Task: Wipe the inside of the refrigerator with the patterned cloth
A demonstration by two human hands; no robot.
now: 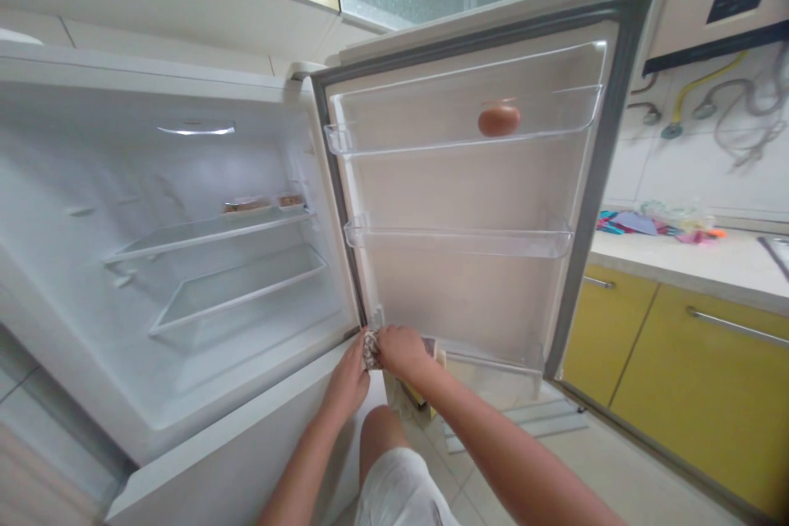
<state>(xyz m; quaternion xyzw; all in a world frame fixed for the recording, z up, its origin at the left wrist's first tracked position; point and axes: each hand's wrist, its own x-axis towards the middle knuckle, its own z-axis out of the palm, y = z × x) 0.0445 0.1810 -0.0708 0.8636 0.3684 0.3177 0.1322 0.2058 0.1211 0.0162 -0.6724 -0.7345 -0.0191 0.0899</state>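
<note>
At the refrigerator door's (456, 189) lower hinge-side corner, I pinch the patterned piece (371, 350) with my right hand (403, 352); my left hand (346, 382) touches it, grip unclear. Press evenly, fingertips clear of the edge

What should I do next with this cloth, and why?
I'd probably rub the patterned cloth gently along the bottom of the door seal on the hinge side, since your left hand and right hand already meet at the cloth there.
</note>
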